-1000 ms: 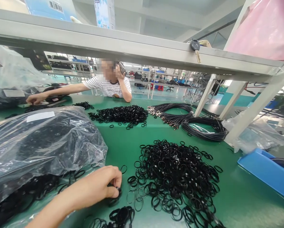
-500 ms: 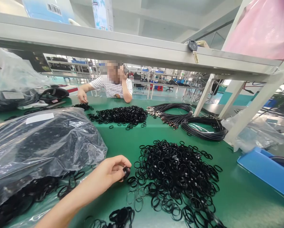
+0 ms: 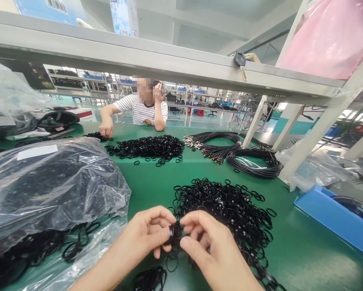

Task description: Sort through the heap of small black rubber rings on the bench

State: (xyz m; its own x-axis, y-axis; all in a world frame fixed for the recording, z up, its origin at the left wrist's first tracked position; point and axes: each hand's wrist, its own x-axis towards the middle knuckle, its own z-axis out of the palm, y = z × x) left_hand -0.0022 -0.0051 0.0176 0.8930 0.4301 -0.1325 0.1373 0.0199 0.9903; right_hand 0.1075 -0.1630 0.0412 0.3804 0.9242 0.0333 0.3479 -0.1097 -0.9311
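Note:
My left hand is closed, pinching a few small black rings between thumb and fingers. Facing it from the other side is my right hand, its curved thumb and forefinger apart and close to those rings; I see nothing clearly gripped in it. Both hands are over the near edge of a large loose pile of black rings on the green tabletop. A smaller clump of black rings lies below my hands at the bottom edge.
A clear plastic bag of black parts fills the left side. Further back are another ring pile and coiled black cables. A blue bin stands right. A shelf beam crosses above; a person sits opposite.
My right hand has come into view and moved up to the rings in my left hand. My left hand has shifted slightly right. The person's hand opposite has lowered onto a small pile.

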